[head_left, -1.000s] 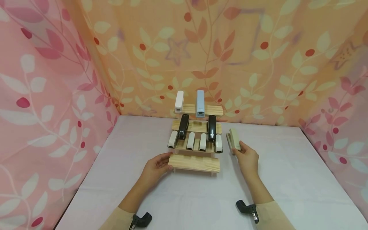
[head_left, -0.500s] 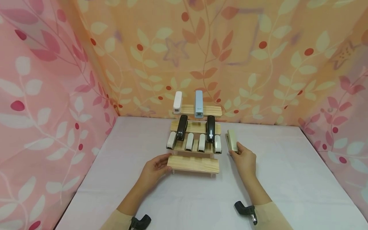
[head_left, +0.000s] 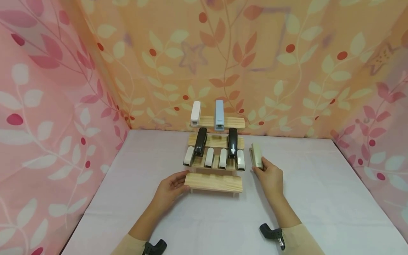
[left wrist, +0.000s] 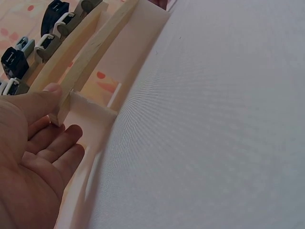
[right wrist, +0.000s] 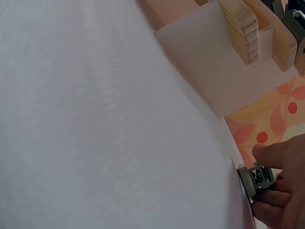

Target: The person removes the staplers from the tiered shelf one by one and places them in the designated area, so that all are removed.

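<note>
A tiered wooden display rack stands mid-table, with staplers on its upper steps. My left hand grips the left end of its bare lowest board, thumb on top and fingers below, as the left wrist view shows. Just right of the rack, a pale green stapler lies on the table, pointing away from me. My right hand holds its near end between thumb and fingers; in the right wrist view the end of the stapler shows between them.
On the rack are a white stapler and a light blue stapler on top, two black staplers below, then several small white staplers. A white cloth covers the table; a patterned curtain hangs behind.
The right hand has shifted the green stapler slightly and turned it a little, its fingers now at the near end. The left hand keeps its place on the board. The head view has drifted slightly.
</note>
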Motion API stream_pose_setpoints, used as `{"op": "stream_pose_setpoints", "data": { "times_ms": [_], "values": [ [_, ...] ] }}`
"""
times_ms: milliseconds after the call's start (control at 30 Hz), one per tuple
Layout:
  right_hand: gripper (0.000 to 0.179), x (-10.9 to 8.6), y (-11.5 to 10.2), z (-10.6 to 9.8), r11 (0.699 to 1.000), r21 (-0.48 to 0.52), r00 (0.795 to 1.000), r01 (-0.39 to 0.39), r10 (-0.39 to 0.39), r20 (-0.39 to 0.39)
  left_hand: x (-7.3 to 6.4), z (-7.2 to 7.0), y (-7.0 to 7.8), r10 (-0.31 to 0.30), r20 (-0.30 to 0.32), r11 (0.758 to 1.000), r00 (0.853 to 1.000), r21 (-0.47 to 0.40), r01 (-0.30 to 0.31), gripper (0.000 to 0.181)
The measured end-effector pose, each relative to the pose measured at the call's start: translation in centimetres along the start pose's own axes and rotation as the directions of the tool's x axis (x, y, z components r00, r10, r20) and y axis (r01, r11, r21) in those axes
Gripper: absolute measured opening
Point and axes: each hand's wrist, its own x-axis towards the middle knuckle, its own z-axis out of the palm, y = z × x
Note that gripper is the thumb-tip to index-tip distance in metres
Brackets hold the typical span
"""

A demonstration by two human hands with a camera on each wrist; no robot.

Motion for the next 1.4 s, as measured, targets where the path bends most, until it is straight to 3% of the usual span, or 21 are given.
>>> {"op": "stream_pose_setpoints", "data": {
  "times_ms": [333, 467, 700, 933, 1200, 1400],
  "values": [
    [0.059, 0.6, -0.3, -1.3, 0.989, 0.116, 0.994, -0.087, 0.078, 0.075, -0.2, -0.1, 0.1, 0.012, 0.013, 1.000, 1.000, -0.010, -0.012, 0.057],
    [0.060, 0.6, -0.8, -2.4, 0.987, 0.126, 0.994, -0.097, 0.090, 0.062, -0.1, 0.0, 0.0, 0.023, 0.013, 1.000, 1.000, -0.003, -0.023, 0.058],
    [0.054, 0.7, -2.5, -3.7, 0.992, 0.123, 1.000, -0.017, 0.017, 0.009, -0.1, 0.0, -0.3, 0.015, 0.021, 1.000, 1.000, -0.014, -0.015, 0.058],
    [0.052, 1.0, -4.5, -5.0, 0.982, 0.176, 0.997, 0.071, -0.077, 0.025, 0.1, -0.3, -0.1, -0.010, 0.017, 1.000, 1.000, 0.009, 0.010, 0.058],
    [0.051, 1.1, -8.4, -7.1, 0.950, 0.276, 0.985, 0.149, -0.166, 0.042, 0.0, -0.2, 0.1, -0.003, 0.017, 1.000, 1.000, -0.001, 0.003, 0.057],
    [0.053, 1.4, -11.4, -7.9, 0.944, 0.260, 0.973, 0.203, -0.224, 0.054, -0.1, -0.1, 0.4, 0.009, 0.012, 1.000, 1.000, -0.005, -0.009, 0.055]
  ]
}}
